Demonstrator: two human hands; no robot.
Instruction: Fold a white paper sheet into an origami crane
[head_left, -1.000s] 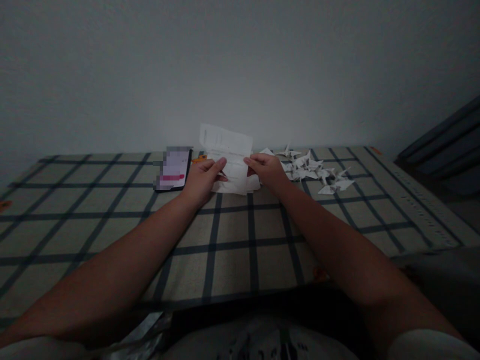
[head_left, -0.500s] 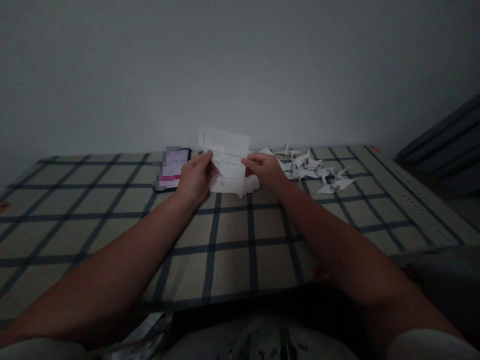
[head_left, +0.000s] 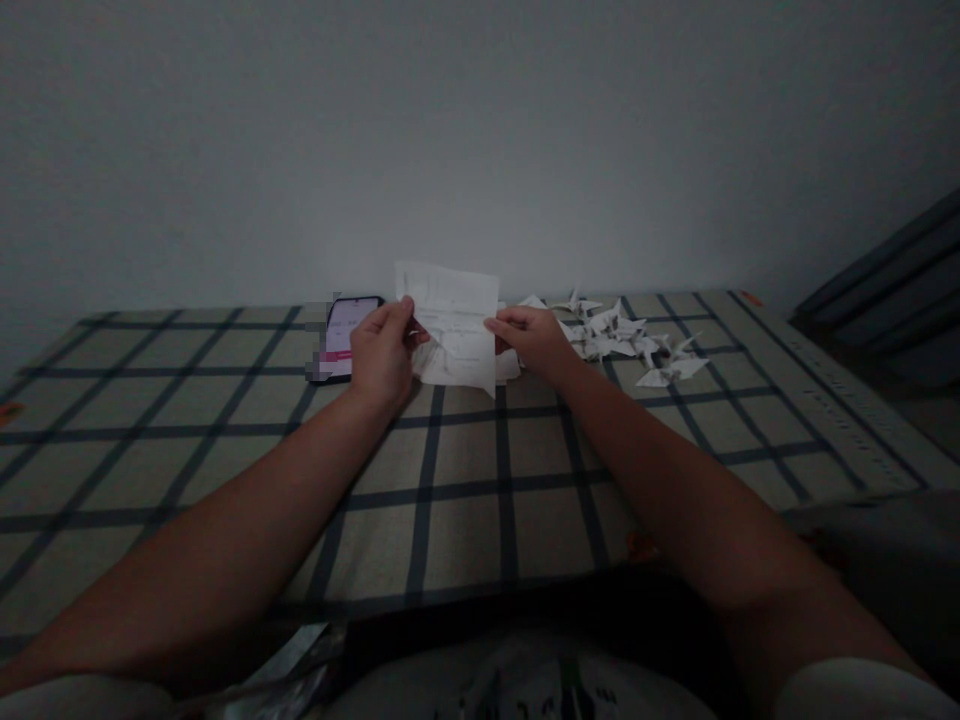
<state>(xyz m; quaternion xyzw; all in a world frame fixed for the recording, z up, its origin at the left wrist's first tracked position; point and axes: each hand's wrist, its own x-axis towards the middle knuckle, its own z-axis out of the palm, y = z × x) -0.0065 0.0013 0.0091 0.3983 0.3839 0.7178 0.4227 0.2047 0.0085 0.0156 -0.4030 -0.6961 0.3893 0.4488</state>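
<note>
A creased white sheet of paper (head_left: 454,295) is held up above the table between my two hands. My left hand (head_left: 384,345) pinches its left edge with thumb and fingers. At the right edge, my right hand (head_left: 531,335) grips it between thumb and forefinger. Faint printed lines show on the sheet, and its lower right corner points down. More white paper (head_left: 508,366) lies beneath and behind it, partly hidden. Several folded white paper cranes (head_left: 611,330) are heaped to the right of my right hand.
A phone (head_left: 345,335) with a lit screen, partly blurred out, lies left of my left hand. A checked cloth (head_left: 465,450) covers the table, which meets a plain wall (head_left: 480,140). Dark striped fabric (head_left: 892,290) is at the far right.
The paper has opened out a little flatter and its lower corner has shifted slightly right. My left hand has moved slightly left along with its edge; my right hand is nearly still.
</note>
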